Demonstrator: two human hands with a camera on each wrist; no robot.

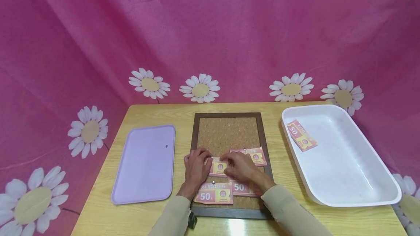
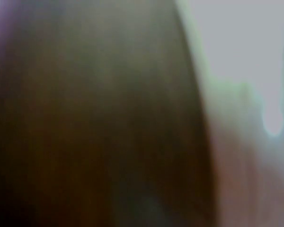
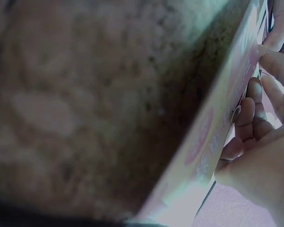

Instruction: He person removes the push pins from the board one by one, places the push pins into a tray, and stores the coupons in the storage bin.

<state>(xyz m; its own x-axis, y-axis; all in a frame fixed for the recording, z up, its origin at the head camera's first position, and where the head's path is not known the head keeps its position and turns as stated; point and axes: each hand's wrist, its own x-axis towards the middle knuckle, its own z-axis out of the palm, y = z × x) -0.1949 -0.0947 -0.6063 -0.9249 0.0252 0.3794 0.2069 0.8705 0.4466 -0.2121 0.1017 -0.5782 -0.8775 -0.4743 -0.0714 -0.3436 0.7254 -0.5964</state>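
Observation:
A pink-and-yellow coupon (image 1: 219, 167) lies on the framed cork board (image 1: 229, 130), between both hands, with a small pin at its top edge. My left hand (image 1: 197, 166) holds its left end, thumb and forefinger close by the pin. Its right end is between the curled fingers of my right hand (image 1: 242, 166). Other coupons are around it: one pinned at the upper right (image 1: 257, 157), one pinned at the lower left (image 1: 214, 194), and one (image 1: 241, 188) partly under the right forearm. In the right wrist view, a coupon (image 3: 203, 137) stands edge-on beside the fingers. The left wrist view is blurred.
A lilac tray (image 1: 144, 166) lies left of the board, with a tiny dark speck on it. To the right, a white tub (image 1: 341, 163) contains another coupon (image 1: 302, 136). Behind the wooden table (image 1: 180, 110) hangs a pink curtain (image 1: 210, 39) with daisies.

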